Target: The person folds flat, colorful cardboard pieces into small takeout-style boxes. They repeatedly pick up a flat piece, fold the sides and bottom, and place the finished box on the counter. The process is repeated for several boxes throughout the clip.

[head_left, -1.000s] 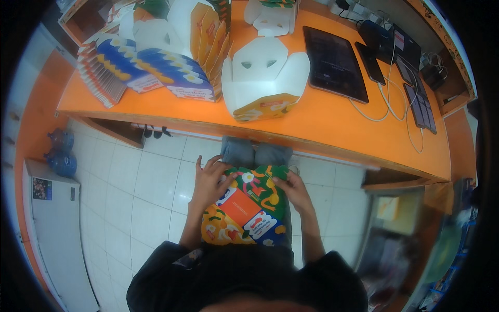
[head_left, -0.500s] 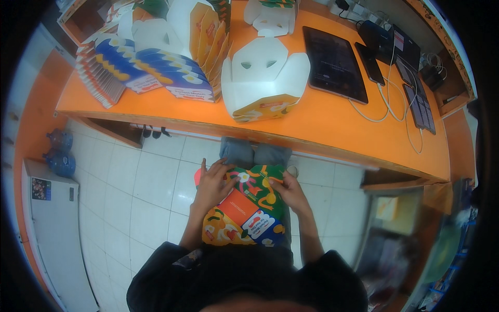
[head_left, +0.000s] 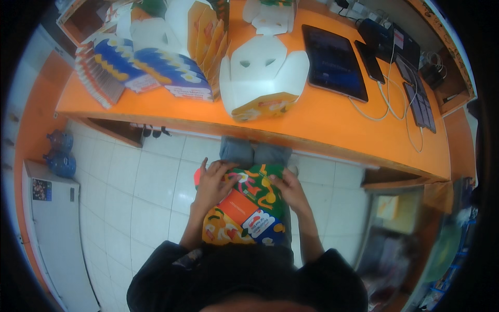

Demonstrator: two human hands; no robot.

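Low in the middle of the frame, both hands are on a colourful printed carton (head_left: pixel 244 210), a flat piece in green, orange, yellow and blue lying across the person's lap above the white tiled floor (head_left: pixel 140 192). The left hand (head_left: pixel 212 183) lies over the carton's upper left corner, fingers spread and curled over its edge, pressing on it. The right hand (head_left: pixel 291 190) grips the upper right edge, fingers closed on the card with the thumb on top. Just above the hands a pair of grey-trousered knees (head_left: pixel 253 152) pokes out from under the orange counter (head_left: pixel 332 125), which curves across the upper half of the frame. On the counter, centre top, stands a folded white box with cut-out slots (head_left: pixel 262 73); left of it lean fanned stacks of flat blue and white cartons (head_left: pixel 140 73). To the upper right lie a dark tablet (head_left: pixel 332 62) and phones with white cables (head_left: pixel 395 104). At far left, blue water bottles (head_left: pixel 60 153) sit on the floor.
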